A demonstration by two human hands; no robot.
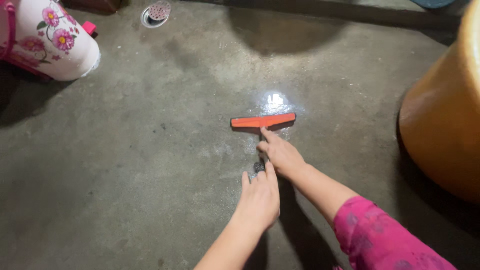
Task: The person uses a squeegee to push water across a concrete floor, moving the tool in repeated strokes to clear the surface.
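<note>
Gripping one floor squeegee [263, 120] by its thin handle, the right hand [280, 154] closes just behind the orange blade, the left hand [260, 197] wrapped lower down. Wet concrete floor [150, 150] lies open left of the blade; one orange tub [442, 115] crowds its right, one flowered bucket [50, 37] and one drain cover [156, 13] sit well beyond.

Both hands are covering most of the orange floor wiper's thin handle [259, 166], the big orange plastic tub [442, 120] is getting cropped at the right, and the flowered white bucket [47, 40] upper left.
</note>
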